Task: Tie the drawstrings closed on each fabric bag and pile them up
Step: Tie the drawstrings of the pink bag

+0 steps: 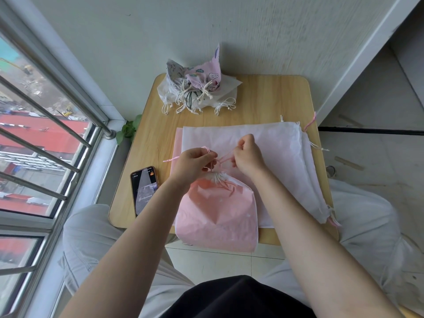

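Hands (195, 162) and (246, 156) each pinched pink cord (223, 159) | cinched pink bag (218, 212) just below them | white bag (275, 152) under right hand | phone (144, 190) left of left hand

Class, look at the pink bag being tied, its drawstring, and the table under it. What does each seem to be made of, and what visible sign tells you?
Pink bag: thin, matte fabric, possibly non-woven; it creases softly and gathers at the neck.
Pink drawstring: slim cord, probably woven; the hands pinch and bend it freely.
Table: light wood or wood-look laminate; grain lines show under a smooth finish, so either is possible.
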A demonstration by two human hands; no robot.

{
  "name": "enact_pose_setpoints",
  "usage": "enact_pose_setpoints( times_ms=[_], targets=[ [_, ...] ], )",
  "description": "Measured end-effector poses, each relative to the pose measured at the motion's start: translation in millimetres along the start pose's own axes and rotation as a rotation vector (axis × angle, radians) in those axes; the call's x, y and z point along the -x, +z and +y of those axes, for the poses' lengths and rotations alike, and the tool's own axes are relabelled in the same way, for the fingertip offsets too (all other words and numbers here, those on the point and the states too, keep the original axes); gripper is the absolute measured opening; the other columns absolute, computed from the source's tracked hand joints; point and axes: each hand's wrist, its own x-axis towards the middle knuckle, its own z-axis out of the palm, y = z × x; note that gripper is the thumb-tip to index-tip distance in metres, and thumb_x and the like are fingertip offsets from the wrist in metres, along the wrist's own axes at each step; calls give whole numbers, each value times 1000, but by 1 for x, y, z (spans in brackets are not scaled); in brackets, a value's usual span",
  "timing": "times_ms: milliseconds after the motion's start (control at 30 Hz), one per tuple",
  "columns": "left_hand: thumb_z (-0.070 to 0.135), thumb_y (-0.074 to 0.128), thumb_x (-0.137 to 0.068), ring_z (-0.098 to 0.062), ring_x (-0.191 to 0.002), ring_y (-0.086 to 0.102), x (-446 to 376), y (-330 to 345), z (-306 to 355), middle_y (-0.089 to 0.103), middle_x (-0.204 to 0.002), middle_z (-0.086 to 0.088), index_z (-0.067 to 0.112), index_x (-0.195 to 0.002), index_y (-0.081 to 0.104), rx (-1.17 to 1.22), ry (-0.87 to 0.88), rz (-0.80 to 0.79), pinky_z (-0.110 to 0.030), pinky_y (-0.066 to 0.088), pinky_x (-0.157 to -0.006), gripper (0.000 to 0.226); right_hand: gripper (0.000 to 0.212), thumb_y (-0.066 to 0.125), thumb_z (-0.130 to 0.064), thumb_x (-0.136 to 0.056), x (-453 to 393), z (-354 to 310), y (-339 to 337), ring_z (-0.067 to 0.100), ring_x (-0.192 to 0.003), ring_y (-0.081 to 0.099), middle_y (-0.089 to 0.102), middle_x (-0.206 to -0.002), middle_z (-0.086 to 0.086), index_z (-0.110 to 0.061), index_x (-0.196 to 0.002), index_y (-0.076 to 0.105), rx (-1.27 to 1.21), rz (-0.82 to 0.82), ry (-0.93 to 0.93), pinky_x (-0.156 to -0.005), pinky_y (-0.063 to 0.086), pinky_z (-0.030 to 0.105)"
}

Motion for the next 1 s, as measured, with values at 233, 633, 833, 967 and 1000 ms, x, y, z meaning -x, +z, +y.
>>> enact_pose_setpoints(
  times_ms=[233, 633, 833, 967, 1000],
  targets=[
    [17, 55, -99, -19, -70, 59, -1, 4, -5, 67, -76, -7, 8, -82, 69, 2, -47, 56, -27, 52, -66, 25, 30, 36, -18, -104, 3, -18, -19, 28, -72, 66, 67, -79, 15, -5, -87, 58, -910, -10, 301, -71, 55, 38],
    [14, 49, -95, -22, -75, 60, -7, 1, -8, 68, -77, -6, 12, -75, 66, -427, 11, 370, -28, 45, -64, 27, 26, 44, -20, -80, 16, -21, -19, 21, -66, 50, 57, -69, 10, 0, -84, 61, 179, -78, -101, -61, 39, 33],
    [14, 53, -90, -21, -69, 64, -6, -8, -6, 70, -73, -2, 14, -69, 68, -310, -29, 334, -40, 55, -80, 26, 13, 68, -38, -79, 25, -26, -25, 7, -80, 59, 57, -83, -16, -26, -83, 69, 534, -339, -172, -70, 48, 27],
    [15, 54, -86, -32, -72, 67, -9, -9, -6, 68, -69, -7, 9, -67, 68, -363, -39, 299, -42, 54, -70, 24, 15, 74, -35, -78, 25, -27, -23, 10, -83, 60, 59, -85, -14, -23, -85, 72, 581, -385, -192, -71, 49, 27],
    [15, 53, -84, -34, -67, 61, -11, -11, -8, 64, -66, -9, 7, -65, 65, -452, -40, 301, -39, 48, -61, 24, 16, 75, -34, -76, 25, -27, -22, 12, -84, 61, 61, -86, -12, -21, -86, 72, 580, -383, -194, -71, 49, 29]
  ],
)
